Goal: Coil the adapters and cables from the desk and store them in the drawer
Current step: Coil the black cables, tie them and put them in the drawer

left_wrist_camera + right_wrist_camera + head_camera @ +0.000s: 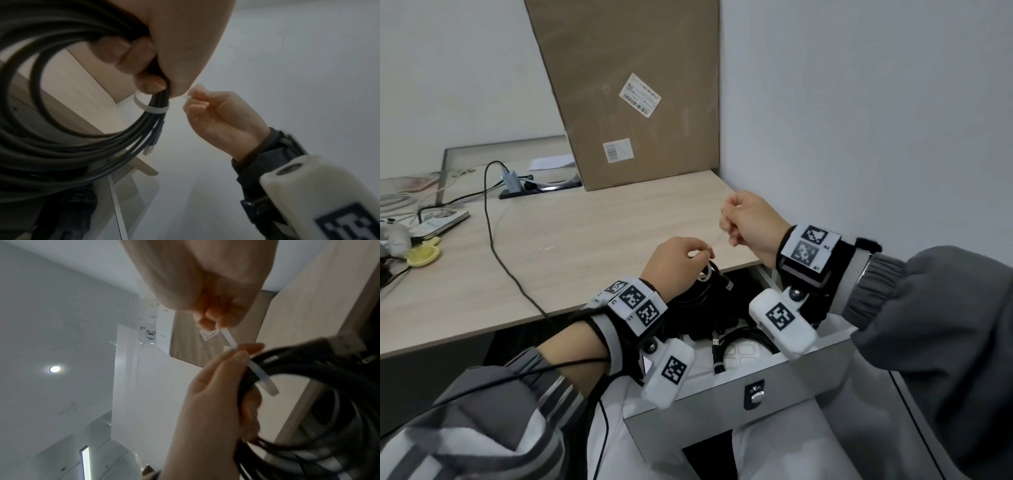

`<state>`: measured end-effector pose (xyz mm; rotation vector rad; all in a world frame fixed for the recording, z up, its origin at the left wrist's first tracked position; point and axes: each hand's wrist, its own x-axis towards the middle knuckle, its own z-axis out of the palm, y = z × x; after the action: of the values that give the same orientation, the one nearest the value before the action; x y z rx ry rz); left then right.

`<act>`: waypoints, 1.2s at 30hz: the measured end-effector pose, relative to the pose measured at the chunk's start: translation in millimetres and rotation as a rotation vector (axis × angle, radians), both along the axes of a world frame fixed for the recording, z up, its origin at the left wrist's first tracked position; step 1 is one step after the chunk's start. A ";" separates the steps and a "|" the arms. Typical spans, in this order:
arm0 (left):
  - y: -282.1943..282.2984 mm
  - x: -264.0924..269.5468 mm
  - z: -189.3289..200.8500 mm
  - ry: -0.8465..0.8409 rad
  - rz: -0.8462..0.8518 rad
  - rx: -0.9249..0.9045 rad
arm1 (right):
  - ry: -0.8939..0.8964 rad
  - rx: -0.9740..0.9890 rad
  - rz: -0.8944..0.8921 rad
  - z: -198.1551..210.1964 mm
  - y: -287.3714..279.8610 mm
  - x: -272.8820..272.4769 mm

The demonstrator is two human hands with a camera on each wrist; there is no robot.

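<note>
Open drawer (784, 373) nearest the viewer, one bundled black cable (726, 342) already lying inside. Directly above the drawer, left hand (674, 260) is curled around a coiled black cable (61, 113), several loops gathered, plug end (150, 149) hanging loose below the grip. A white cable tie (152, 108) rings the strands just under the fingers. Right hand (750, 222), up and toward the wall from the drawer, pinches the tie's tail (229, 337), drawn taut. Risks, as judged: the tie still looks slack, so loops may spring free if the left grip eases; a hard pull could cinch onto the plug or slip from the pinch. Beyond the drawer, the counter (585, 233) carries a trailing cable (493, 233) and cardboard box (633, 89).
</note>
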<state>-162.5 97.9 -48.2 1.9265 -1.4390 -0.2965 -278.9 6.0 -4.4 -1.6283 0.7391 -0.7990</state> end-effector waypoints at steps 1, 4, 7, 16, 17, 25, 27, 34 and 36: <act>2.2 3.9 -2.3 -0.017 0.020 0.023 | 0.003 -0.001 -0.045 2.6 -5.2 -1.2; 9.4 16.2 -3.9 -0.118 0.083 0.030 | 0.014 0.025 -0.099 8.7 -17.4 -9.2; 14.3 22.9 -1.6 -0.100 0.064 0.003 | 0.109 -0.022 -0.112 6.7 -18.0 -10.6; 23.0 21.9 -15.6 0.449 0.050 0.102 | 0.213 0.093 0.085 -14.0 -15.9 -28.3; 22.8 21.3 -17.0 0.533 0.029 0.138 | 0.272 0.066 0.113 -17.3 -15.0 -30.3; 17.7 14.4 -30.6 0.853 -0.018 0.148 | 0.355 -0.015 0.182 -38.0 -3.2 -30.4; 18.4 11.8 -34.2 0.878 0.019 0.147 | 0.375 -0.020 0.203 -40.0 -1.0 -31.4; 16.5 7.5 -34.4 1.165 0.116 0.043 | 0.707 0.180 0.373 -64.3 8.1 -40.4; 14.8 4.2 -32.0 1.211 0.125 0.002 | 0.640 0.338 0.438 -72.3 12.1 -39.7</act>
<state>-158.3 112.7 -80.2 1.3354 -0.4897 -1.1477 -318.6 18.1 -76.7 -1.6480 0.8536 0.1753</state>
